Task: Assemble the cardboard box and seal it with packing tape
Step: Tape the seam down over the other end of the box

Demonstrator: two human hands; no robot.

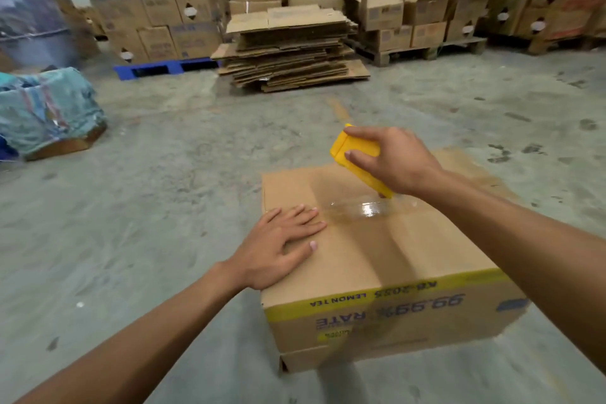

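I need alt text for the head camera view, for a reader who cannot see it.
A person's right hand draws a yellow tape dispenser along the top seam of a cardboard box while the left hand presses flat on it. Flattened cardboard is stacked behind.

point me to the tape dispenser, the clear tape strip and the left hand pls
tape dispenser (352,149): head view, on its yellow body above the right thumb.
clear tape strip (357,208): head view, on the shiny stretch along the box's top seam.
left hand (278,246): head view, on the back of the hand lying flat on the box top.
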